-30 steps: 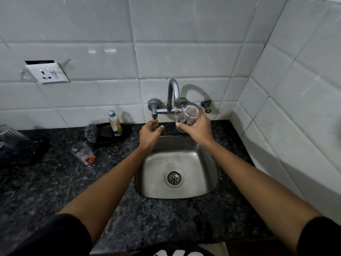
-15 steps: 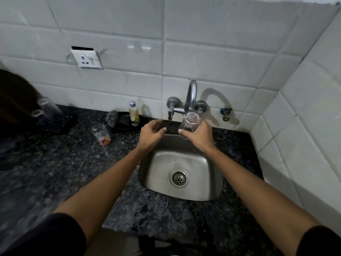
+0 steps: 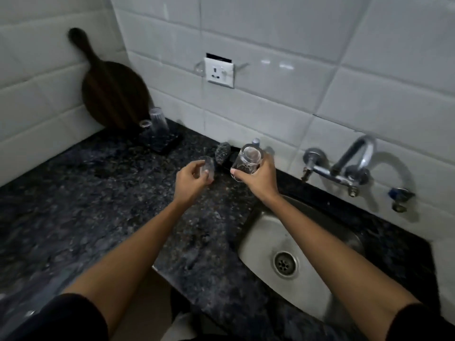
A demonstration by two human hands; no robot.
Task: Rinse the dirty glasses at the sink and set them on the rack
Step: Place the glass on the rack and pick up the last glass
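My right hand point(image 3: 261, 179) grips a clear glass point(image 3: 247, 159), tilted with its mouth toward me, above the counter left of the sink point(image 3: 248, 238). My left hand point(image 3: 190, 180) curls its fingers round a second small glass point(image 3: 208, 167) that stands on the counter beside a steel scrubber. A dark rack point(image 3: 162, 143) sits at the back left of the counter, with two glasses point(image 3: 157, 120) upside down on it. The view is blurred by motion.
The tap point(image 3: 354, 156) juts from the tiled wall above the sink. A steel scrubber point(image 3: 222, 152) and a bottle cap point(image 3: 256, 141) show behind my hands. A dark round board point(image 3: 113, 94) leans in the corner. A wall socket point(image 3: 220, 72) is above the counter.
Both hands have left the tap and moved left over the counter. The right hand carried its glass along, and the left hand now reaches the glass on the counter.
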